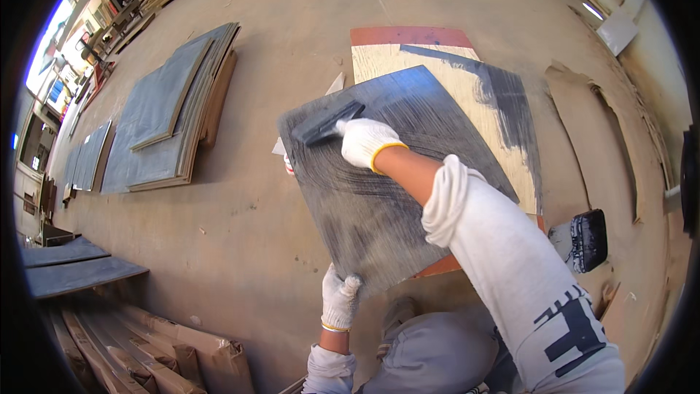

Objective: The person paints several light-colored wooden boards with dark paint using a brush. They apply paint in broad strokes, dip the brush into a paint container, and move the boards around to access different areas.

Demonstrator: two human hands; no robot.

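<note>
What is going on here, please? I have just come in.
A person in white gloves is working on a dark panel. The right hand holds a wide dark tool at its face, which shows streaks. The left hand grasps the panel's near end. A pale board, partly coated dark, lies beyond it; a stack of panels lies to the left.
</note>
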